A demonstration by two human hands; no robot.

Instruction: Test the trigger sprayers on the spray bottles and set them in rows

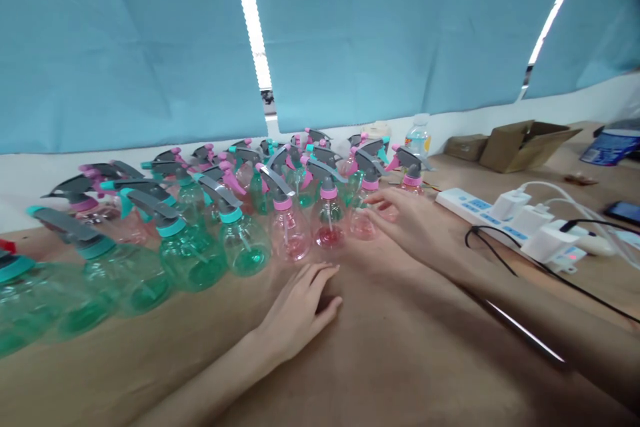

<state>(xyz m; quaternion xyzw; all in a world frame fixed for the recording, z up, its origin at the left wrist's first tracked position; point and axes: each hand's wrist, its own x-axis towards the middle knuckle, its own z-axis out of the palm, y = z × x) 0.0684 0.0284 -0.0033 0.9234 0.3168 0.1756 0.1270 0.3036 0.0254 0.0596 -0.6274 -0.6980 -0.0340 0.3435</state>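
Note:
My left hand [303,310] rests on the wooden table with thumb and fingers apart, holding nothing. Just beyond its fingertips stand a clear spray bottle with a pink collar [291,233] and another pink-collared one [329,217]. At the right end of the front row, my right hand [407,220] has its fingers stretched out over the side of a pink spray bottle [361,225], partly covering it; whether they touch it I cannot tell. Further left in the row are green spray bottles [193,260] with teal collars and grey triggers. Several more pink and green ones crowd behind.
To the right lies a white power strip [465,203] with plugged-in chargers [535,223] and loose cables. Behind it are an open cardboard box [520,147] and a clear drink bottle [419,137]. A phone [625,211] lies at the far right. Blue sheeting [350,33] covers the wall.

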